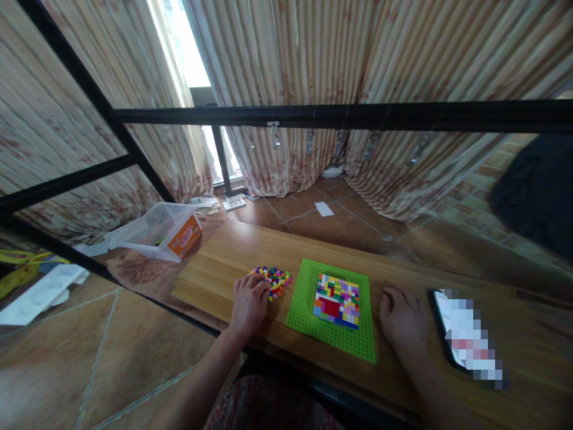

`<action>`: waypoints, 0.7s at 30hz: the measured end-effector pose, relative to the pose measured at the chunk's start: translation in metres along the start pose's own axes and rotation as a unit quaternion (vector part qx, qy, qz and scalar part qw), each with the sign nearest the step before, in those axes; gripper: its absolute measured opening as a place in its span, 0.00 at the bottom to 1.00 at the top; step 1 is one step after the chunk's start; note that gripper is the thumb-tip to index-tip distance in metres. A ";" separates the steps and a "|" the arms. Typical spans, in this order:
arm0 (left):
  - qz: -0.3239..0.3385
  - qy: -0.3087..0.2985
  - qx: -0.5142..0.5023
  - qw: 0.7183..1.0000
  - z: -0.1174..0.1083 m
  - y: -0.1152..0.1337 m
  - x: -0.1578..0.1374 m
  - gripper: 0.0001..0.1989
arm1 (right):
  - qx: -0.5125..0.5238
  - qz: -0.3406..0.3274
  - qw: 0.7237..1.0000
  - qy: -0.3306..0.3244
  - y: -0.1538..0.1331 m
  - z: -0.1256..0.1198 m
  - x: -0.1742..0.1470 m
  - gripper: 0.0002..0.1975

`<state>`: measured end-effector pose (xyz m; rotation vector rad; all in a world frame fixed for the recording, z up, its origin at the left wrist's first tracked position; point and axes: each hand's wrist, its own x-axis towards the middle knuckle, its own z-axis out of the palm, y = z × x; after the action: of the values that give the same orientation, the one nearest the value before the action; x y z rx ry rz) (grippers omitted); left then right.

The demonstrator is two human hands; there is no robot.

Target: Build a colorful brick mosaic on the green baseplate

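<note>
My left hand (249, 301) is at the near edge of a pile of small multicoloured toy bricks (280, 278), with its fingers bent down together among them. Any brick between the fingertips is hidden. A green studded baseplate (301, 313) lies flat on the wooden board, between my hands. On it sits a block of colourful bricks (338, 298) laid side by side, with a red patch near its lower left. My right hand (404, 319) rests on the wood just right of the baseplate, apart from it, its fingers loosely curled and nothing visible in them.
A phone (443, 322) with a blurred-out screen lies right of my right hand. Beyond the left end of the wooden board (210, 263) stands a clear plastic bin (156, 230) with an orange label. A black metal rail (313, 115) crosses before the curtains. Papers lie on the tiled floor.
</note>
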<state>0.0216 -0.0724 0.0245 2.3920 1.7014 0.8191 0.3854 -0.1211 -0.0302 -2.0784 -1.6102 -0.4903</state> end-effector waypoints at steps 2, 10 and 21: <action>0.000 0.000 0.000 1.000 0.000 0.001 0.000 0.10 | 0.006 0.002 1.000 0.000 0.000 0.000 0.000 0.16; 0.066 -0.059 -0.179 0.980 -0.005 0.050 0.006 0.11 | 0.020 0.021 1.000 -0.007 -0.003 0.000 0.000 0.14; 0.170 -0.191 -0.137 0.957 0.019 0.118 0.033 0.13 | 0.036 0.044 0.998 -0.015 -0.008 -0.004 0.002 0.14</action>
<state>0.1387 -0.0830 0.0647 2.4695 0.9843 0.5307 0.3782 -0.1198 -0.0250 -2.1013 -1.5229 -0.3666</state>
